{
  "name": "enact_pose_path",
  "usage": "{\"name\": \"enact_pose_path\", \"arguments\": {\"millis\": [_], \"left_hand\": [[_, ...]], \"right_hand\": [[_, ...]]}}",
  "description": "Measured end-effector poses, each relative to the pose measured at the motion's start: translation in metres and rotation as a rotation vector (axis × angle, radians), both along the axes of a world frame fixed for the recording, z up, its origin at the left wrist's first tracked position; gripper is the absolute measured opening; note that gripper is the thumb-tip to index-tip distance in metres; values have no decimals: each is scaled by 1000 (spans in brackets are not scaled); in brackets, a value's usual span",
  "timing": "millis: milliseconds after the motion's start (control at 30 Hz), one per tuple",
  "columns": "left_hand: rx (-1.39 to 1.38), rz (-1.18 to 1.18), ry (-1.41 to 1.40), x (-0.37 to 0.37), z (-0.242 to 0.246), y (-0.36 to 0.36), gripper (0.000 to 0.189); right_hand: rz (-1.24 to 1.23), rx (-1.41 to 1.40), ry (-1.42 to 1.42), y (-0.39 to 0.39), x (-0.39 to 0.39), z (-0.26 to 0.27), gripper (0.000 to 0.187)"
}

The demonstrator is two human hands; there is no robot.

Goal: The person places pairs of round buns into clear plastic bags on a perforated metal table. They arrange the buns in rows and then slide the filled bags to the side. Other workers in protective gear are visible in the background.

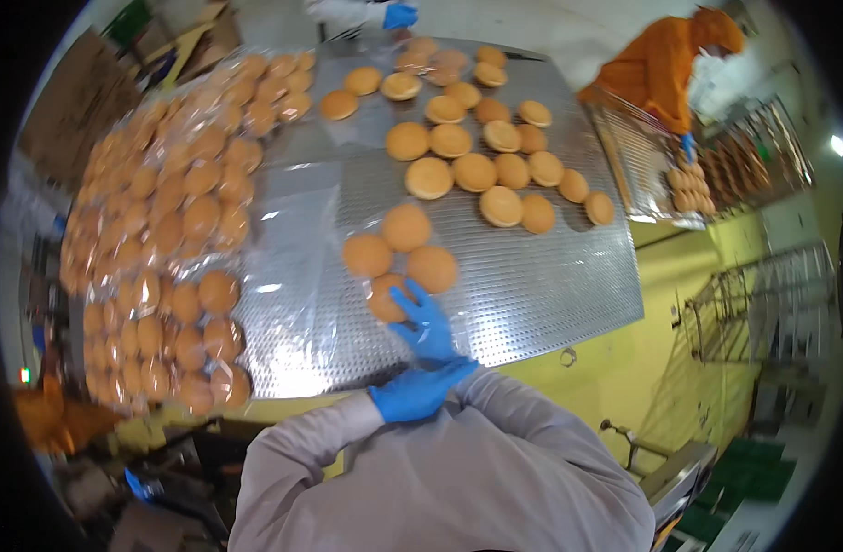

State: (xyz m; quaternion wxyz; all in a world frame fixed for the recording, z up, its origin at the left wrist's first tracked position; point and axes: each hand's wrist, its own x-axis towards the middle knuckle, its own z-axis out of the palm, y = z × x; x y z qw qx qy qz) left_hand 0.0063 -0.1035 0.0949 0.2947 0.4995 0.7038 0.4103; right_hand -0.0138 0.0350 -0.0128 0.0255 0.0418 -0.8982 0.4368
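Observation:
Several round buns (432, 269) lie grouped in a clear plastic bag on a dimpled metal table (532, 290). My right hand (425, 328), in a blue glove, reaches to the bag's near end. Its fingers are spread, and the fingertips touch the nearest bun (383, 298). Clear film shows around this hand, but whether the hand is inside the bag is hard to make out. My left hand (414, 393), also gloved in blue, crosses at the right wrist close to my body. Whether it grips the cuff or the bag's edge is hidden.
Bagged buns (166, 207) are piled along the table's left side. Beside them lie flat clear bags (290, 234). Loose buns (473, 171) spread across the far right. A person in orange (642, 69) stands by a rack at right; another person's gloved hand (399, 15) is at the far edge.

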Motion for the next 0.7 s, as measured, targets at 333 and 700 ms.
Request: {"name": "enact_pose_path", "arguments": {"millis": [333, 700], "left_hand": [[-352, 572, 767, -109, -61, 54, 63], [-200, 547, 667, -180, -37, 266, 67]], "right_hand": [[318, -446, -665, 163, 70, 69, 45], [-323, 449, 221, 333, -74, 45, 76]]}}
